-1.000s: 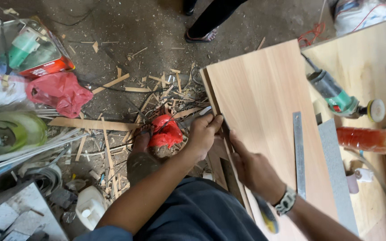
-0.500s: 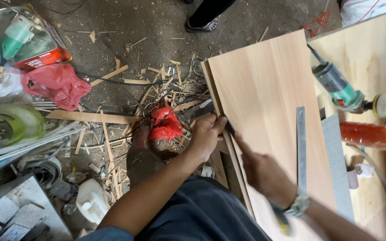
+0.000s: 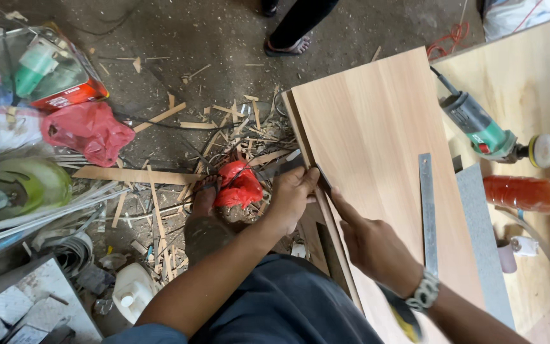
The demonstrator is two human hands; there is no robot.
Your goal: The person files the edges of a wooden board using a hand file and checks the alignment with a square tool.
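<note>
Clearly both hands, left hand [image 3: 292, 199] and right hand [image 3: 369, 244], grip the wooden board [image 3: 383, 146] edge.

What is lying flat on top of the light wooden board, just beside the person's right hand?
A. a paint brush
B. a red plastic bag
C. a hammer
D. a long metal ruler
D: a long metal ruler lies flat on the wooden board, just past the right hand.

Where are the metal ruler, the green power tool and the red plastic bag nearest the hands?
metal ruler [image 3: 427, 216], head view, middle of blade.
green power tool [image 3: 479, 127], head view, its body.
red plastic bag [image 3: 242, 186], head view, its crumpled middle.
</note>
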